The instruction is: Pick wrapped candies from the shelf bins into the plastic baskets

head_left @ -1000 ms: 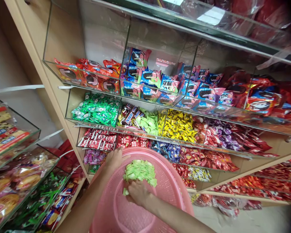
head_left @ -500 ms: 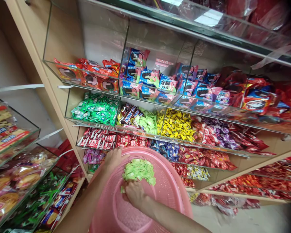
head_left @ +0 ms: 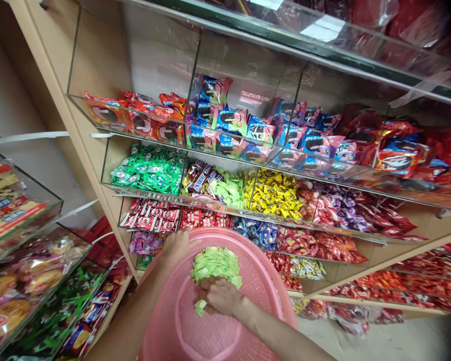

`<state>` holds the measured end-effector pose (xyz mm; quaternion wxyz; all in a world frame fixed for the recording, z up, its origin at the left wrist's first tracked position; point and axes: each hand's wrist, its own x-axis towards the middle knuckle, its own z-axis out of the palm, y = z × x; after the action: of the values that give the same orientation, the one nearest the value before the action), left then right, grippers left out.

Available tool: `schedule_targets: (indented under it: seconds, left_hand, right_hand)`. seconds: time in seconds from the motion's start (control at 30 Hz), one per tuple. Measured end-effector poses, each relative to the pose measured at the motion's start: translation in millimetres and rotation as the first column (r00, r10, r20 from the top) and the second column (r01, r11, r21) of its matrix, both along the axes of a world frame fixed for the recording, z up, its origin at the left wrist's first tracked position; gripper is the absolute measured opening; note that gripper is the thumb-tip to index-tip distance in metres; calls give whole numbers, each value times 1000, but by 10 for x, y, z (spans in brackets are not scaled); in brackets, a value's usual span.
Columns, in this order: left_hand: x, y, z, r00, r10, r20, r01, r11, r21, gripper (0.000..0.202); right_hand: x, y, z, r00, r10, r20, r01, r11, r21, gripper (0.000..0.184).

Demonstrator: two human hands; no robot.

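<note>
A pink plastic basket (head_left: 263,296) with a mesh wall is tilted in front of me. My left hand (head_left: 176,246) is closed over its upper left rim. Inside lies a heap of light green wrapped candies (head_left: 216,263). My right hand (head_left: 222,297) is in the basket at the lower edge of that heap, its fingers curled in around some of the candies. One green piece (head_left: 200,307) shows just below the fingertips; whatever else is in the palm is hidden.
Behind the basket, glass-fronted shelf bins hold green candies (head_left: 148,169), Snickers bars (head_left: 203,178), more light green candies (head_left: 228,190) and yellow candies (head_left: 276,193). Packaged cookies (head_left: 229,120) fill the shelf above. Bagged pastries (head_left: 7,311) stand at the left.
My right hand has shifted slightly right within the basket, and a green candy now shows below its fingertips. My left hand and the basket stay in place.
</note>
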<state>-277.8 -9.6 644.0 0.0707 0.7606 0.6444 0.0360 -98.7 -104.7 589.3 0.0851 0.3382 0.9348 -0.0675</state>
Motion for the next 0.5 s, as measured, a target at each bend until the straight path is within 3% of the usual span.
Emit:
schedule_targets:
  seconds: [0.2, 0.37, 0.5]
  left_hand:
    - [-2, 7, -8, 1000, -6, -3, 6, 1000, 8, 66]
    - [-7, 13, -21, 1000, -15, -6, 15, 1000, 27, 64]
    - [-5, 9, -16, 1000, -6, -8, 6, 1000, 10, 62]
  right_hand:
    - [-70, -38, 20, 996, 66, 62, -73, 991, 116, 26]
    - [-98, -63, 43, 998, 56, 35, -59, 992, 115, 25]
    - [-103, -59, 22, 996, 56, 70, -59, 997, 42, 29]
